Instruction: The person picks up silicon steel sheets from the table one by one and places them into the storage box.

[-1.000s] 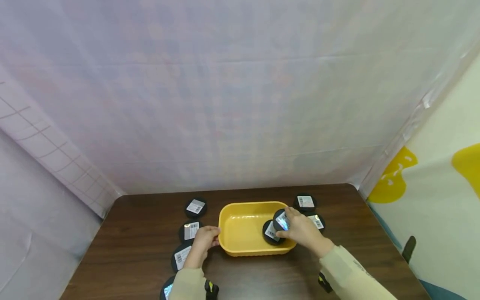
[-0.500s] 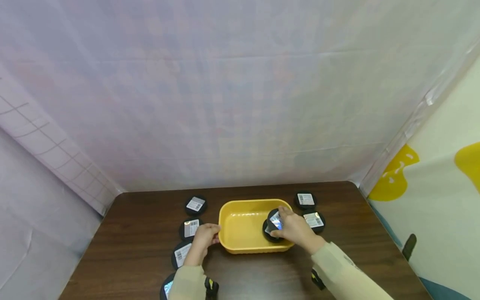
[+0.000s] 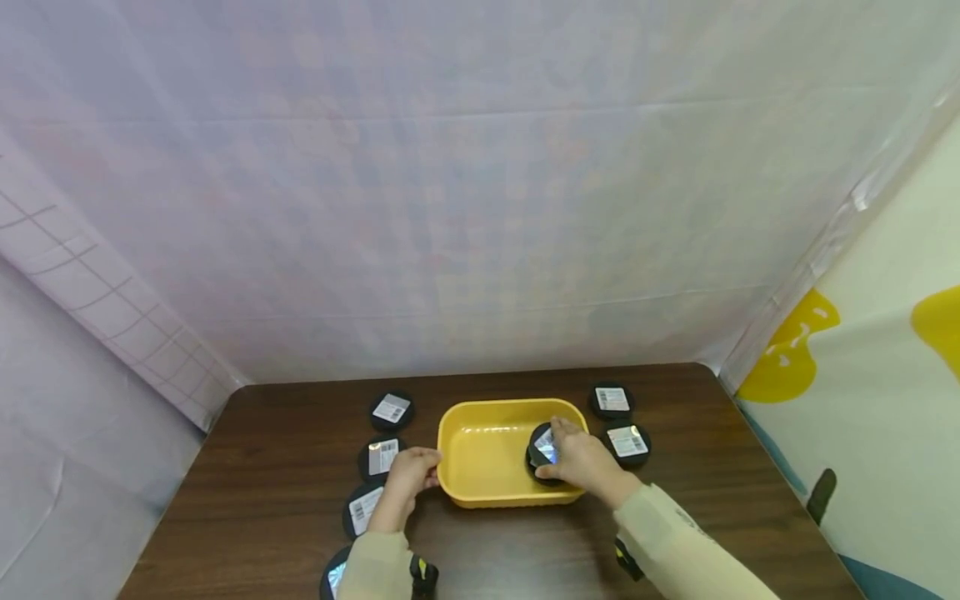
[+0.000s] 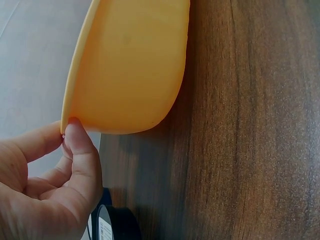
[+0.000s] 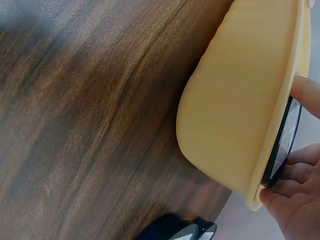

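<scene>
A yellow rectangular tray (image 3: 480, 471) stands on the table in the head view. My left hand (image 3: 407, 481) pinches its left rim between thumb and fingers; the left wrist view shows the thumb (image 4: 82, 142) against the tray's outer side. Inside the tray, towards the right, my right hand (image 3: 588, 464) grips a round black container (image 3: 546, 445) with a shiny label. It sits on or just above another black container, mostly covered by it. In the right wrist view, fingers and thumb hold the container (image 5: 286, 142) near the tray's rim.
Several black containers with white barcode labels, such as this far container (image 3: 392, 412), form a column left of the tray. Two more, a far right container (image 3: 611, 400) and a nearer container (image 3: 628, 442), lie right of it. The brown table (image 3: 247, 483) meets a cloth-covered wall (image 3: 480, 250).
My right hand has moved left and slightly down with the black container, bringing it over the one in the tray. The left hand keeps its pinch on the rim.
</scene>
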A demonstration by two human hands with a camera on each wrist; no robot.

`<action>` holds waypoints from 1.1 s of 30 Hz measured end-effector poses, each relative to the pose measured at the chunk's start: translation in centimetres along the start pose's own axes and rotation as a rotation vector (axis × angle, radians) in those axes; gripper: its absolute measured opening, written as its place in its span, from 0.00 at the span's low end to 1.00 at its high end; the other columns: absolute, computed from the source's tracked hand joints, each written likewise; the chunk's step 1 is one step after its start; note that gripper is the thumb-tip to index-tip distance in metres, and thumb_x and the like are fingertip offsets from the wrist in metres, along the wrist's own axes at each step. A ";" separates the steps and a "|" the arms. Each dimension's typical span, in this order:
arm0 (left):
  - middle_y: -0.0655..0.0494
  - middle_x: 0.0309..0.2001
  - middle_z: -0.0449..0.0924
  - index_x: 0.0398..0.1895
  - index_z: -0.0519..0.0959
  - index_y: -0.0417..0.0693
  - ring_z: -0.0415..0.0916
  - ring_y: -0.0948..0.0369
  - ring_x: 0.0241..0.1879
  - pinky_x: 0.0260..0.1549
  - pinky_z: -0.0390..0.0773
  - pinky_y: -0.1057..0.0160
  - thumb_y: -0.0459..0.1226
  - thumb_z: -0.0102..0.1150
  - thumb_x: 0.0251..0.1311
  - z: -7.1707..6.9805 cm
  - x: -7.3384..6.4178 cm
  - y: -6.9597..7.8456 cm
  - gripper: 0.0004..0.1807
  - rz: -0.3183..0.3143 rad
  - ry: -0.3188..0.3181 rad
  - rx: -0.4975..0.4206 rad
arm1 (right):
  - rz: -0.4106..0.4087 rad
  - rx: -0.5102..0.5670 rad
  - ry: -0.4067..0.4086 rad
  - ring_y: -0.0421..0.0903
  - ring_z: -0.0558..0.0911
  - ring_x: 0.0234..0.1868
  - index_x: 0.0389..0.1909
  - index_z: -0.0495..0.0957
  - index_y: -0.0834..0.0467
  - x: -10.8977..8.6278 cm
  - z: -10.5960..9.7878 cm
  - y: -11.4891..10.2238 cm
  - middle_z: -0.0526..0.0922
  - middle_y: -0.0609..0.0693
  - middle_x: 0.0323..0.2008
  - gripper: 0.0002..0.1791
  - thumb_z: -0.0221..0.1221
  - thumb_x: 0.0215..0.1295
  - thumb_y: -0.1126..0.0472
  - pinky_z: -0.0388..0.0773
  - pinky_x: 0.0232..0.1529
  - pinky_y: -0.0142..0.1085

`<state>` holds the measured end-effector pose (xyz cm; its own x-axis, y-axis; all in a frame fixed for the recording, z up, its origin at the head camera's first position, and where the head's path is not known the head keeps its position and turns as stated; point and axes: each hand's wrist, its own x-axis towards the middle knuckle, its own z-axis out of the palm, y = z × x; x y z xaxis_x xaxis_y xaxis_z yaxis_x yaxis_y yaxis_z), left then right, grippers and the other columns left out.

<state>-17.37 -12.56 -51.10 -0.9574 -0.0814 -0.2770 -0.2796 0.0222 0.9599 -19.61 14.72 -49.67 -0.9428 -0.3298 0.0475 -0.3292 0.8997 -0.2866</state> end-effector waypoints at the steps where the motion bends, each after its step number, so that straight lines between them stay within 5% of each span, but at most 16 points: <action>1: 0.50 0.23 0.71 0.44 0.70 0.17 0.68 0.64 0.21 0.21 0.75 0.71 0.28 0.50 0.60 0.0 0.0 0.0 0.16 0.001 0.001 -0.001 | -0.002 0.001 -0.003 0.60 0.69 0.61 0.60 0.65 0.74 0.1 0.1 0.0 0.68 0.68 0.60 0.51 0.70 0.42 0.42 0.70 0.57 0.49; 33: 0.49 0.25 0.72 0.43 0.71 0.18 0.69 0.62 0.23 0.22 0.76 0.70 0.28 0.49 0.61 0.2 0.1 0.3 0.15 -0.024 0.011 0.016 | 0.023 -0.040 -0.068 0.59 0.69 0.61 0.60 0.66 0.72 0.5 1.1 0.3 0.70 0.66 0.59 0.52 0.68 0.43 0.38 0.70 0.56 0.50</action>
<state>-17.51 -12.40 -50.85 -0.9496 -0.0927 -0.2993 -0.3036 0.0359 0.9521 -20.13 14.56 -50.79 -0.9448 -0.3266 -0.0240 -0.3108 0.9174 -0.2486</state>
